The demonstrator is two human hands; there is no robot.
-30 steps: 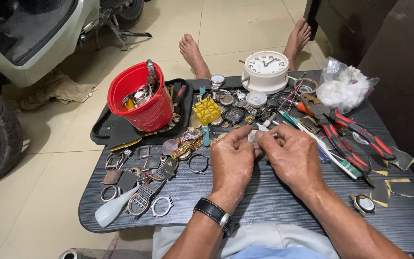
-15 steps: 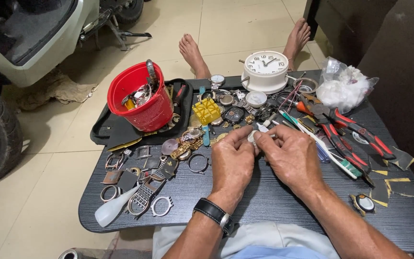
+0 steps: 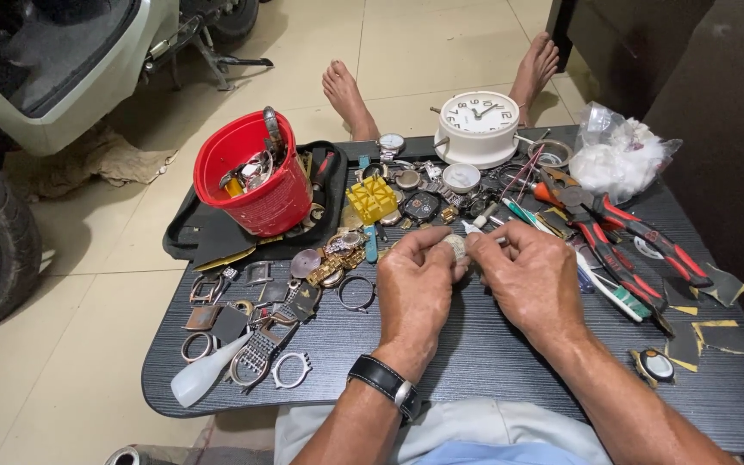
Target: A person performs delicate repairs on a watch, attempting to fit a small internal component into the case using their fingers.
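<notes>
I see almost no change from one second ago: my left hand [image 3: 413, 288] and right hand [image 3: 534, 280] stay together over the dark table [image 3: 475, 362], both pinching the same small round watch part [image 3: 455, 248] between the fingertips. So the fine work continues. Red pliers [image 3: 639, 231] lie near the right hand, the yellow block [image 3: 372, 198] just beyond.
</notes>
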